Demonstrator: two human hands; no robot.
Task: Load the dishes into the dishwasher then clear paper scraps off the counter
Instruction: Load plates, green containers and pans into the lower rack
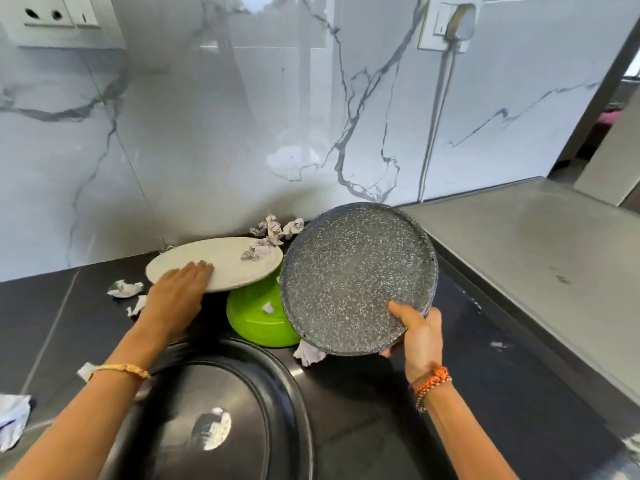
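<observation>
My right hand (420, 336) grips the near rim of a dark grey speckled plate (356, 275), thumb on top, and holds it tilted above the black counter (381, 410). My left hand (178, 292) rests with straight fingers on the near edge of a pale speckled plate (221, 259). That plate lies on an overturned green bowl (258, 315). A crumpled paper scrap (254, 252) lies on the pale plate. More scraps (277, 228) sit by the wall, others (124, 289) to the left, and one (308, 353) under the dark plate.
A large black oval tray (277, 393) lies on the counter near me. A steel surface (540, 251) runs along the right. The marble wall has sockets at top left (52, 12) and a plugged-in cable (440, 109). More paper (12, 420) lies at the far left.
</observation>
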